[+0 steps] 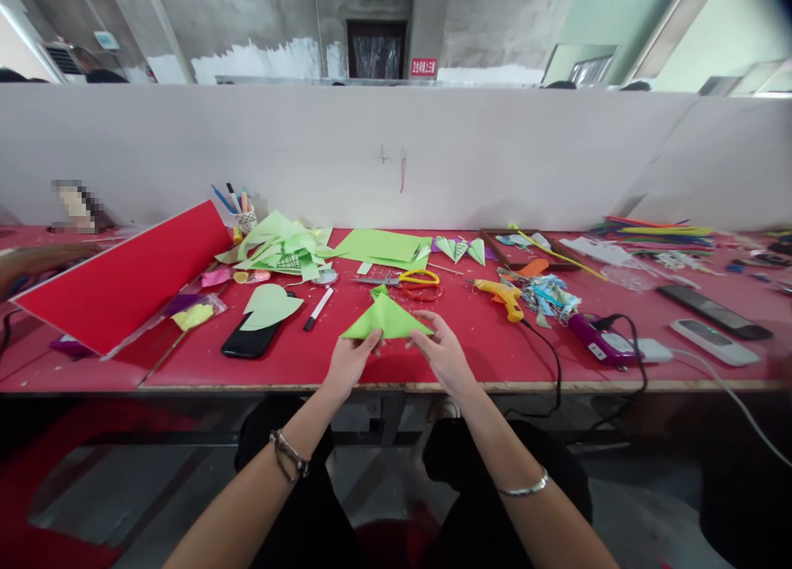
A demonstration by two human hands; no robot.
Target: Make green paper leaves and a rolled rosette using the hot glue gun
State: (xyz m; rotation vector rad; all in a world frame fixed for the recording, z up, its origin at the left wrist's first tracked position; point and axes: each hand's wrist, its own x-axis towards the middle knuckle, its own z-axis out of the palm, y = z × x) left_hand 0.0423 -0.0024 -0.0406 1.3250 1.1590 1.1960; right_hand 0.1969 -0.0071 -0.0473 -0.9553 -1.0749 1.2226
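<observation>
A piece of folded green paper point(384, 317), roughly triangular with a small peak on top, is held up just above the front part of the red table point(396, 369). My left hand point(354, 356) pinches its lower left edge, the thumb lying on the paper. At the right corner, my right hand point(443, 348) grips the paper between thumb and fingers. Right behind it lie yellow-handled scissors point(418, 278) and a second, red-handled pair point(426, 292). A white marker point(319, 308) with a dark cap rests to the left.
On the left, a heart-shaped paper point(272, 307) overlaps a black phone point(247, 340), near a leaning red board point(133, 276). Green scraps point(278, 243) and sheets point(377, 246) lie behind. To the right are a yellow glue gun point(502, 297), its cord, and a purple power strip point(600, 340).
</observation>
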